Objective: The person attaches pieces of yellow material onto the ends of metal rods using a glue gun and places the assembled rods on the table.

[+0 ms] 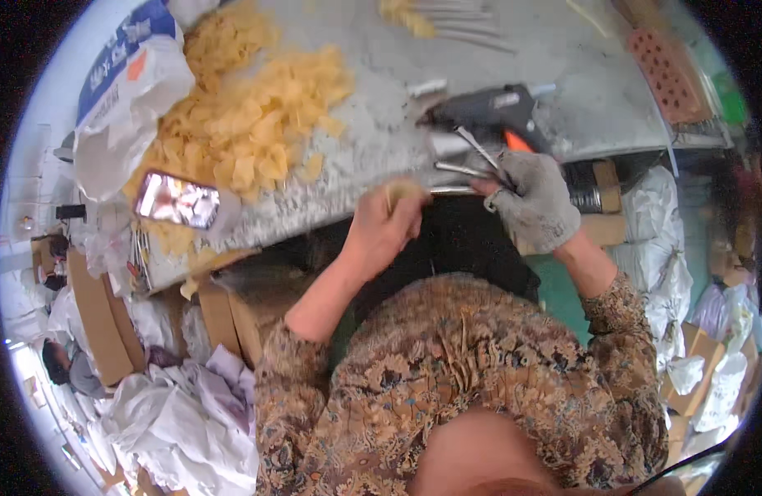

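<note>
My bare left hand (385, 219) is closed in a pinch in front of the table edge. A small yellowish piece (395, 195) shows between its fingers, blurred. My right hand (534, 198), in a grey glove, is closed around several thin metallic rods (478, 147) that point up and left. One silvery rod (452, 190) stretches across the gap between the two hands. Just beyond the right hand lies a black glue gun (488, 109) with an orange trigger. A large heap of thin yellow pieces (257, 124) covers the table's left part.
The grey table (554, 50) bears more rods with yellow ends (455, 21) at the far side. A lit phone (178, 200) lies by the heap, near a white and blue bag (121, 107). A perforated reddish block (666, 74) is at right. Cardboard and white bags (183, 413) flank me.
</note>
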A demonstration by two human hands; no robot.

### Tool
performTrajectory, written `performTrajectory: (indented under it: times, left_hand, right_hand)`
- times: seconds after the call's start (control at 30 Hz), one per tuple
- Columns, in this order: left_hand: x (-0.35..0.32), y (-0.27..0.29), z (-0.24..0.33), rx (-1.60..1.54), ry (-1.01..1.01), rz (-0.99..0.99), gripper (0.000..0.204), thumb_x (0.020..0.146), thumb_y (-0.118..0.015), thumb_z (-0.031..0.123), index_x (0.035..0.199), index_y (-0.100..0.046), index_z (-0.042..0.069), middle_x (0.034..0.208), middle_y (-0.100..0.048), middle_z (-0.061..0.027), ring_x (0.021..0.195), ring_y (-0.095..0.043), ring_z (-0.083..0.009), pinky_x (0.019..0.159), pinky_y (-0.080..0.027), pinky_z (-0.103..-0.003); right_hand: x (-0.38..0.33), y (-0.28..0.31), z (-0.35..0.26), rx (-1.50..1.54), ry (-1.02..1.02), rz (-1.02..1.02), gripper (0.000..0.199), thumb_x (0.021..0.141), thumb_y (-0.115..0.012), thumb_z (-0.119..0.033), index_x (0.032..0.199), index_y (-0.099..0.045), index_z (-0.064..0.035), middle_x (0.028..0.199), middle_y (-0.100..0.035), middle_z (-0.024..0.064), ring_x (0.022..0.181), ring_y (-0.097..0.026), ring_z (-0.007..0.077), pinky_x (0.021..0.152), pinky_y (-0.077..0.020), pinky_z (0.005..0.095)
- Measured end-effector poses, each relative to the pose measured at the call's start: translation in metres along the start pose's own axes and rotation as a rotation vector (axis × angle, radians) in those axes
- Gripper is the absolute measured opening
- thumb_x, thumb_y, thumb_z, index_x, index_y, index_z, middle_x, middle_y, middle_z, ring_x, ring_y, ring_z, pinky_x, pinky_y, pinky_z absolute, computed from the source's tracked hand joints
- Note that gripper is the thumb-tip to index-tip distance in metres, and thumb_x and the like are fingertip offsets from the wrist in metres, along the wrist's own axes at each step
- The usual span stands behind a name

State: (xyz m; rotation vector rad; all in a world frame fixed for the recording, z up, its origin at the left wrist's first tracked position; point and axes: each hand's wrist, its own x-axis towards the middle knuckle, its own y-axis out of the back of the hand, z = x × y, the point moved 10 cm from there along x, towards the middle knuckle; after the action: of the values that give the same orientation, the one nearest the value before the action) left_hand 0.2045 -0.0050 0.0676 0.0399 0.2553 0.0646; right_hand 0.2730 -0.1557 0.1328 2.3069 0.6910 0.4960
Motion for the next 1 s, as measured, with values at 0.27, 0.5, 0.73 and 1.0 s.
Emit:
performTrajectory:
  times: [0.27, 0.5, 0.73, 1.0]
  left_hand:
    - [-0.010, 0.096, 0.042, 1.193, -0.457, 0.687, 0.019, 0.079, -0.060, 0.011, 0.096, -0.055, 0.002, 0.095, -0.054, -0.0174, 0.076, -0.055, -0.0367, 0.061, -0.046, -0.039]
    - [0.012, 0.101, 0.015, 0.929, -0.281, 0.435, 0.024, 0.073, -0.062, 0.009, 0.095, -0.055, 0.002, 0.091, -0.050, -0.0179, 0.077, -0.054, -0.0383, 0.067, -0.046, -0.041]
    - [0.002, 0.086, 0.040, 0.935, -0.505, 0.441, 0.015, 0.075, -0.059, 0.005, 0.088, -0.054, 0.000, 0.080, -0.055, -0.0184, 0.074, -0.053, -0.0410, 0.066, -0.045, -0.040]
    - [0.032, 0.056, -0.010, -0.220, -0.084, 0.247, 0.019, 0.090, -0.053, 0.017, 0.100, -0.049, 0.001, 0.076, -0.060, -0.0070, 0.050, -0.046, -0.0065, 0.042, -0.037, -0.021]
  right_hand:
    - [0.105, 0.062, 0.118, -0.041, -0.079, 0.199, 0.018, 0.085, -0.058, -0.018, 0.080, -0.061, -0.0011, 0.061, -0.049, -0.0026, 0.058, -0.045, 0.0072, 0.049, -0.0352, 0.0264]
    - [0.110, 0.100, 0.183, 0.478, -0.010, 0.651, 0.025, 0.085, -0.061, -0.023, 0.095, -0.063, 0.0003, 0.077, -0.060, -0.0008, 0.069, -0.053, 0.0086, 0.060, -0.0424, 0.0242]
    - [-0.001, 0.074, 0.116, 0.090, -0.275, 0.261, 0.027, 0.076, -0.068, -0.024, 0.082, -0.060, 0.0004, 0.068, -0.061, 0.0120, 0.065, -0.058, 0.0266, 0.060, -0.0445, 0.0341]
    - [-0.017, 0.045, 0.094, -0.558, -0.369, 0.130, 0.035, 0.077, -0.063, -0.035, 0.080, -0.059, -0.0010, 0.076, -0.059, 0.0221, 0.077, -0.058, 0.0405, 0.066, -0.0464, 0.0438]
